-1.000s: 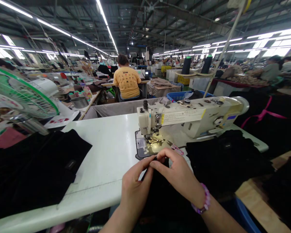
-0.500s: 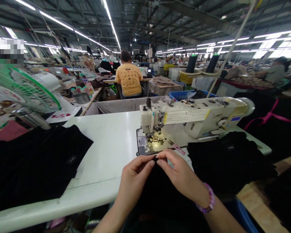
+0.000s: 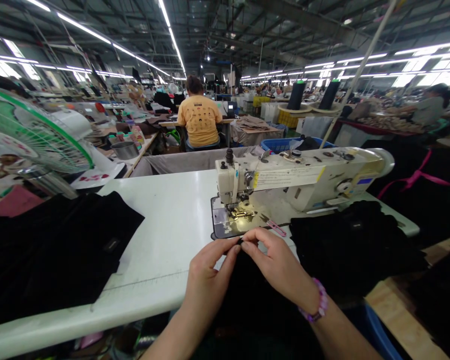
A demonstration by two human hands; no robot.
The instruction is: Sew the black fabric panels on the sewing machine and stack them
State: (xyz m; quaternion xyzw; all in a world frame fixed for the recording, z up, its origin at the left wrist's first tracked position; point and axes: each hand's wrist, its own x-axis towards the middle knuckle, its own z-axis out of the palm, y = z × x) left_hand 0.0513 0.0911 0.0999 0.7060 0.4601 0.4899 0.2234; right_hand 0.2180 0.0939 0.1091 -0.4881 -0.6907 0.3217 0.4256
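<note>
My left hand (image 3: 208,275) and my right hand (image 3: 275,265) meet at the fingertips, both pinching the top edge of a black fabric piece (image 3: 247,295) that hangs from the table's front edge toward my lap. The pinch sits just in front of the cream sewing machine (image 3: 296,177), a short way below its lit presser foot and needle plate (image 3: 238,217). A beaded bracelet circles my right wrist.
A stack of black garments (image 3: 56,250) lies on the white table (image 3: 165,235) at left, another black pile (image 3: 352,245) at right. Pink thread snips (image 3: 275,227) rest by the needle plate. A green fan (image 3: 30,145) stands far left. A person in a yellow shirt (image 3: 199,122) sits ahead.
My hands and the fabric edge have stayed nearly in place, the fingertips shifting slightly on the edge. The view has moved a little.
</note>
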